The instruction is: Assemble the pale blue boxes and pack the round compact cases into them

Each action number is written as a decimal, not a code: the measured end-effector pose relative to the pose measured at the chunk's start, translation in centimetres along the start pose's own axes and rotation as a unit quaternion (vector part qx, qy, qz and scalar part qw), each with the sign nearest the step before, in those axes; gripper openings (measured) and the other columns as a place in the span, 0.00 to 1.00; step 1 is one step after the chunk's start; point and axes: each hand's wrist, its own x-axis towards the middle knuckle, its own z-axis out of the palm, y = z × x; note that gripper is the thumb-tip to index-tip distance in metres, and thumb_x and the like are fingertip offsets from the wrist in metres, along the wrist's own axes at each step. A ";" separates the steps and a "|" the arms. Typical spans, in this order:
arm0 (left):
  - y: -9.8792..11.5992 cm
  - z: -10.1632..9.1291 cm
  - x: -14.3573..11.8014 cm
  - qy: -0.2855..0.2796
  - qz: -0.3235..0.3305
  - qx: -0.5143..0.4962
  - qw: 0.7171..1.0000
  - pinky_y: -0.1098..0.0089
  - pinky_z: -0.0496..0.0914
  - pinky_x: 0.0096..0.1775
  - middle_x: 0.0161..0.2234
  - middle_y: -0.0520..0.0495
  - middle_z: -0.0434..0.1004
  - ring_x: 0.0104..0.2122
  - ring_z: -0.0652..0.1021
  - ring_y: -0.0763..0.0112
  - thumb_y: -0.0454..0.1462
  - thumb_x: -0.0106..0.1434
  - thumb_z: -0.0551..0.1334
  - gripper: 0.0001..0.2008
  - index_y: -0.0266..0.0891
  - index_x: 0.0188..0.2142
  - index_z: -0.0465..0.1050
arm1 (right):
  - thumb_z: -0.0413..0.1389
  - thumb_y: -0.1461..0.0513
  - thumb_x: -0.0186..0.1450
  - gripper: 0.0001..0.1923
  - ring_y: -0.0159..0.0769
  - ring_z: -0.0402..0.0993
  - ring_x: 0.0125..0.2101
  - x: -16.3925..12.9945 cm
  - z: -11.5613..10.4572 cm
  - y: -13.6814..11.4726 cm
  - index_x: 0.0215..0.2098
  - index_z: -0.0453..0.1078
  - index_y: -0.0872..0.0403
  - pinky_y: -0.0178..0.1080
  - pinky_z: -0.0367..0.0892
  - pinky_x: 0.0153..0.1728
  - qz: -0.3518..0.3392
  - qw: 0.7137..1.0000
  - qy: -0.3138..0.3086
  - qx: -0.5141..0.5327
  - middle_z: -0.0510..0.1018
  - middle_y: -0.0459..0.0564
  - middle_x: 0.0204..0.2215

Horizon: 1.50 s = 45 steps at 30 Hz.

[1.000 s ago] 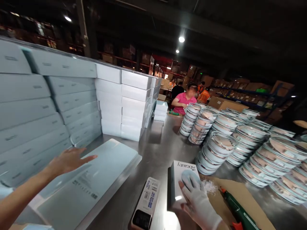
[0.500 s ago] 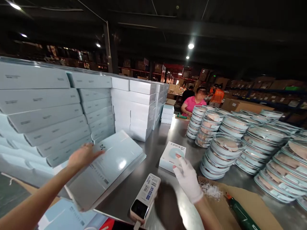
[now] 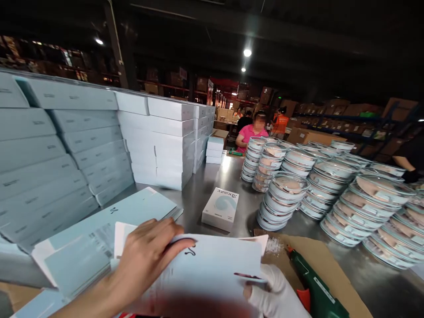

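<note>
A large flat pale-blue box [image 3: 212, 269] is lifted close in front of me, tilted toward the camera. My bare left hand [image 3: 145, 256] grips its upper left edge, fingers curled over the top. My right hand [image 3: 276, 296], in a white glove, holds the box's lower right corner from beneath. A small white box marked "Beauty" [image 3: 221, 207] lies on the steel table [image 3: 215, 176] beyond, apart from both hands. Flattened pale-blue box sleeves [image 3: 109, 229] lie to the left under the lifted box.
Tall stacks of pale boxes [image 3: 66, 150] wall the left side. Stacks of round lidded containers [image 3: 314, 185] fill the right. A green glue gun [image 3: 314, 287] lies on cardboard [image 3: 334, 265] near white crumbs [image 3: 274, 246]. A person in pink [image 3: 252, 132] sits at the far end.
My left hand has lifted a flat blue box toward me. My right hand let go of the small "Beauty" box, now lying on the table, and took the blue box's corner.
</note>
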 end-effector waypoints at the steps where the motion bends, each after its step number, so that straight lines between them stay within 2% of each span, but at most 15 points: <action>1: 0.5 0.6 0.3 -0.047 -0.022 -0.016 0.999 0.64 0.73 0.34 0.31 0.47 0.82 0.29 0.80 0.62 0.53 0.76 0.50 0.23 0.45 0.39 0.79 | 0.64 0.49 0.64 0.16 0.53 0.83 0.47 -0.5 -0.4 -0.7 0.48 0.82 0.43 0.50 0.79 0.46 0.018 1.000 0.001 0.001 0.85 0.52 0.48; 4: 3.2 1.5 1.6 -0.281 -0.047 -0.119 0.951 0.44 0.65 0.62 0.66 0.37 0.70 0.62 0.71 0.41 0.59 0.63 0.65 0.39 0.47 0.68 0.64 | 0.62 0.52 0.66 0.11 0.51 0.84 0.40 -1.5 -1.4 -2.9 0.45 0.83 0.40 0.48 0.81 0.39 -0.023 0.996 0.071 -0.057 0.87 0.51 0.42; 6: 5.1 1.4 2.5 -0.416 -0.073 -0.189 0.886 0.42 0.57 0.66 0.74 0.36 0.53 0.69 0.60 0.35 0.56 0.49 0.76 0.60 0.45 0.74 0.49 | 0.62 0.53 0.66 0.09 0.49 0.85 0.37 -1.8 -2.0 -4.2 0.44 0.83 0.38 0.47 0.82 0.37 -0.068 0.989 0.093 -0.098 0.87 0.49 0.40; 8: 6.3 1.2 3.4 -0.465 -0.110 -0.238 0.845 0.48 0.64 0.64 0.71 0.38 0.60 0.67 0.65 0.38 0.50 0.50 0.77 0.56 0.46 0.73 0.54 | 0.62 0.53 0.66 0.08 0.49 0.85 0.34 -1.8 -2.7 -5.2 0.41 0.82 0.39 0.45 0.81 0.33 -0.081 0.983 0.081 -0.146 0.87 0.49 0.36; 11: 5.6 2.1 3.9 -0.405 -0.155 -0.330 0.839 0.57 0.75 0.52 0.53 0.47 0.84 0.50 0.82 0.48 0.45 0.63 0.68 0.24 0.49 0.59 0.75 | 0.63 0.50 0.64 0.10 0.51 0.84 0.36 -1.7 -3.6 -5.9 0.42 0.80 0.40 0.48 0.80 0.38 -0.137 0.925 0.244 -0.256 0.86 0.51 0.38; 14: 3.6 4.9 2.5 -0.231 -0.255 -0.438 0.830 0.59 0.76 0.50 0.46 0.45 0.86 0.46 0.83 0.52 0.47 0.67 0.61 0.18 0.43 0.52 0.76 | 0.60 0.45 0.65 0.28 0.56 0.70 0.62 -1.3 -3.5 -4.9 0.62 0.67 0.38 0.60 0.62 0.64 -0.230 0.825 0.439 -0.271 0.73 0.55 0.63; 18: 2.7 8.5 -0.6 -0.196 -0.277 -0.477 0.811 0.55 0.76 0.53 0.53 0.38 0.81 0.51 0.81 0.49 0.52 0.63 0.63 0.31 0.39 0.60 0.66 | 0.53 0.41 0.69 0.44 0.53 0.55 0.70 -0.1 -1.5 -1.2 0.76 0.38 0.39 0.58 0.62 0.65 -0.179 0.917 0.294 -0.200 0.54 0.53 0.74; 22: 3.4 8.9 -1.8 -0.187 -0.220 -0.496 0.819 0.51 0.70 0.60 0.68 0.34 0.65 0.64 0.69 0.40 0.68 0.55 0.63 0.50 0.41 0.66 0.60 | 0.51 0.44 0.71 0.31 0.53 0.47 0.73 0.7 0.5 1.7 0.70 0.60 0.39 0.55 0.57 0.68 -0.176 0.930 0.273 -0.170 0.47 0.45 0.76; 26: 4.5 8.0 -1.4 -0.142 -0.232 -0.481 0.834 0.48 0.60 0.67 0.68 0.37 0.65 0.70 0.59 0.41 0.67 0.66 0.47 0.39 0.43 0.59 0.69 | 0.50 0.43 0.71 0.28 0.58 0.57 0.70 0.5 1.5 2.4 0.64 0.70 0.43 0.53 0.69 0.62 -0.170 0.931 0.299 -0.125 0.57 0.49 0.73; 30: 5.6 7.7 -1.8 -0.070 -0.316 -0.512 0.796 0.50 0.62 0.66 0.73 0.43 0.53 0.71 0.57 0.49 0.53 0.73 0.53 0.25 0.51 0.65 0.54 | 0.45 0.49 0.75 0.35 0.49 0.52 0.72 0.9 3.3 1.8 0.76 0.36 0.38 0.57 0.61 0.66 -0.121 0.921 0.360 -0.092 0.53 0.49 0.74; 33: 4.9 7.2 -2.2 -0.099 -0.294 -0.492 0.813 0.49 0.63 0.65 0.74 0.46 0.50 0.73 0.54 0.48 0.52 0.70 0.58 0.25 0.54 0.63 0.58 | 0.45 0.48 0.75 0.38 0.46 0.49 0.72 1.1 4.0 0.8 0.75 0.28 0.37 0.58 0.55 0.68 -0.138 0.922 0.354 -0.080 0.50 0.49 0.75; 36: 3.0 6.0 -1.5 -0.195 -0.222 -0.437 0.850 0.50 0.60 0.66 0.66 0.45 0.68 0.69 0.61 0.44 0.50 0.60 0.68 0.23 0.50 0.53 0.76 | 0.45 0.46 0.73 0.39 0.44 0.57 0.70 -0.4 1.7 0.1 0.75 0.30 0.39 0.54 0.59 0.67 -0.109 0.935 0.332 -0.058 0.55 0.51 0.73; 39: 1.9 4.4 -0.4 -0.154 -0.242 -0.412 0.865 0.56 0.66 0.63 0.55 0.47 0.78 0.60 0.73 0.48 0.45 0.55 0.73 0.19 0.51 0.48 0.82 | 0.48 0.42 0.68 0.39 0.47 0.68 0.65 -3.9 -3.6 0.9 0.70 0.53 0.51 0.49 0.61 0.66 0.033 0.900 0.390 -0.191 0.69 0.58 0.67; 41: 2.4 3.4 -0.1 -0.119 -0.275 -0.430 0.852 0.61 0.72 0.56 0.50 0.49 0.81 0.55 0.77 0.51 0.45 0.55 0.73 0.18 0.54 0.47 0.83 | 0.55 0.42 0.59 0.27 0.58 0.79 0.53 -6.4 -7.4 2.3 0.46 0.75 0.51 0.56 0.67 0.58 0.182 0.833 0.427 -0.302 0.84 0.62 0.46; 45: 6.0 2.4 -1.5 -0.136 -0.220 -0.513 0.819 0.59 0.73 0.54 0.57 0.48 0.77 0.56 0.76 0.46 0.51 0.52 0.75 0.22 0.58 0.47 0.83 | 0.64 0.50 0.54 0.15 0.57 0.82 0.30 -9.8 -10.6 5.4 0.18 0.71 0.47 0.52 0.75 0.38 0.282 0.817 0.397 -0.310 0.77 0.53 0.15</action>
